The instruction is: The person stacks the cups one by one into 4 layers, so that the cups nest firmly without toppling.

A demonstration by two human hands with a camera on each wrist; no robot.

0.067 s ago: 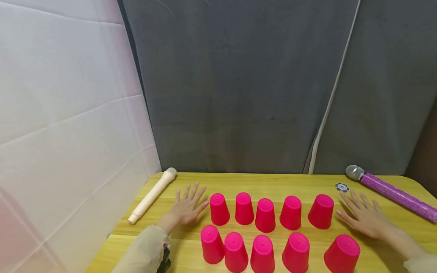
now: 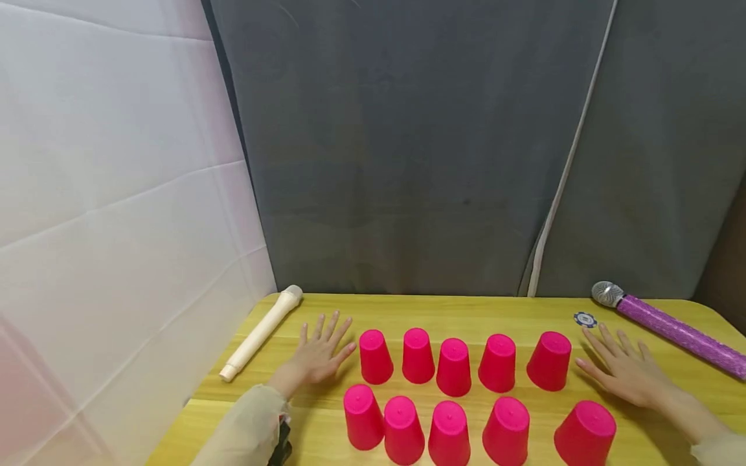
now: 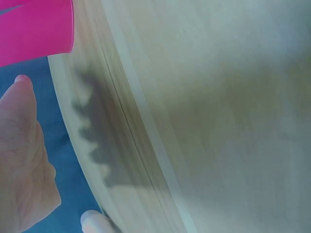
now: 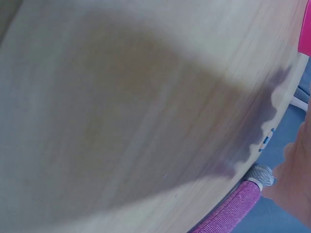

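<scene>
Several pink cups stand upside down in two rows on the yellow wooden table (image 2: 466, 310); the back row starts with a cup (image 2: 375, 356) and ends with a cup (image 2: 549, 360). My left hand (image 2: 319, 353) lies flat with fingers spread, just left of the back row. Flat and spread as well, my right hand (image 2: 623, 369) rests on the table right of that row. Neither hand holds anything. In the left wrist view a pink cup (image 3: 34, 29) shows beside my thumb. The right wrist view shows bare wood and the purple microphone (image 4: 231, 208).
A cream microphone (image 2: 260, 334) lies at the table's far left corner. A purple glitter microphone (image 2: 670, 327) lies at the far right, with a small blue and white chip (image 2: 585, 319) beside it. Grey cloth hangs behind; a white panel stands at the left.
</scene>
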